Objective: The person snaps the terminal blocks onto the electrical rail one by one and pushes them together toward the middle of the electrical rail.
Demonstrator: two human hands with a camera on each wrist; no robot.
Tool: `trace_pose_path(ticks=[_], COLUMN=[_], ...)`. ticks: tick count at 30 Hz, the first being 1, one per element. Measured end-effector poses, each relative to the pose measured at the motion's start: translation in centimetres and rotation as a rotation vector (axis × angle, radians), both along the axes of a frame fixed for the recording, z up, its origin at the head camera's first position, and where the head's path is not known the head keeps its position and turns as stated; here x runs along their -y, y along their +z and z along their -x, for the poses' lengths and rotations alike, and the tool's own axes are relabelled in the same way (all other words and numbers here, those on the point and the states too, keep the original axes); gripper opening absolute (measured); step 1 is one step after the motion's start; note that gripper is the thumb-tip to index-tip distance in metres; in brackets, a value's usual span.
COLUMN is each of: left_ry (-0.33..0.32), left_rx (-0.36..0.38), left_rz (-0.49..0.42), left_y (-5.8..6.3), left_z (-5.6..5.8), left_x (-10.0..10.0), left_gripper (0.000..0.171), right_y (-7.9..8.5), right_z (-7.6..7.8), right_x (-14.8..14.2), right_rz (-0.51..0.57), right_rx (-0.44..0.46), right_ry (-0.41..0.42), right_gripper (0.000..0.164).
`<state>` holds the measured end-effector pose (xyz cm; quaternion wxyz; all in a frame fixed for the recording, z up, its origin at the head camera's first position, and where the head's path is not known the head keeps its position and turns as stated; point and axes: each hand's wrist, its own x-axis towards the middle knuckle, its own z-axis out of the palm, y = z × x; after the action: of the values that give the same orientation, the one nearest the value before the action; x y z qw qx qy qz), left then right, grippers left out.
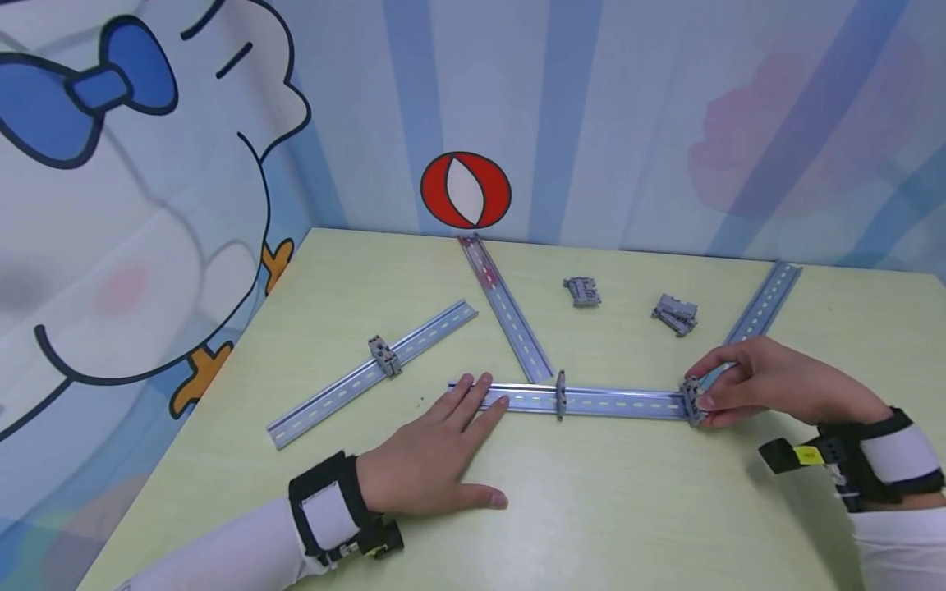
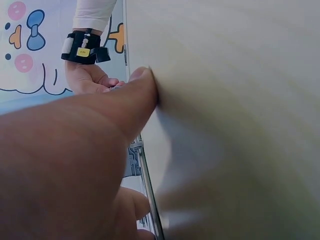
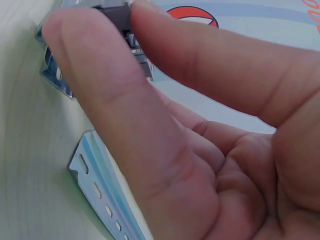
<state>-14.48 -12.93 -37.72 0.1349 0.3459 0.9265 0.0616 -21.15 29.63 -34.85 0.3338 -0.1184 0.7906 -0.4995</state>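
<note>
A slotted metal DIN rail (image 1: 628, 402) lies crosswise in front of me. The fingers of my left hand (image 1: 429, 460) are spread and rest on its left end, thumb out on the table. At the opposite end, my right hand (image 1: 783, 382) pinches a grey terminal block (image 1: 692, 402) between thumb and fingers, right at the rail's tip. Another grey block (image 1: 561, 395) stands upright across the rail's middle, and also shows beyond the left thumb in the left wrist view. Fingers cover much of the pinched dark grey piece (image 3: 117, 17) in the right wrist view.
A second rail (image 1: 325, 406) at left carries a grey block (image 1: 384, 356). One rail (image 1: 510, 316) runs back to the wall, and another (image 1: 764, 300) lies behind the right hand. Loose grey blocks (image 1: 582, 291) and a small pile (image 1: 675, 314) sit farther back.
</note>
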Motion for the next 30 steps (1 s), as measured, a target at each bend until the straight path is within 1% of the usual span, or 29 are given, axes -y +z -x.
trace_pose_path(ticks=[11,15,19,30], left_ry=[0.003,0.005,0.005,0.004], left_rx=[0.011,0.016,0.007,-0.008], left_rz=[-0.012,-0.013,-0.008,-0.009], left_y=[0.0,0.1,0.1,-0.1], left_z=[0.0,-0.1,-0.2,-0.1], left_x=[-0.1,-0.1,-0.1,0.0], left_gripper=[0.103,0.103,0.103,0.103], right_y=[0.0,0.0,0.0,-0.1], right_z=[-0.2,-0.3,-0.3,-0.4], right_x=[0.5,1.0,1.6,2.8], right_rz=[-0.012,-0.01,-0.006,-0.014], right_rx=[0.01,0.026,0.033,0.025], right_ry=[-0.049,-0.068,-0.082,-0.103], right_gripper=[0.061,0.059,0.057,0.06])
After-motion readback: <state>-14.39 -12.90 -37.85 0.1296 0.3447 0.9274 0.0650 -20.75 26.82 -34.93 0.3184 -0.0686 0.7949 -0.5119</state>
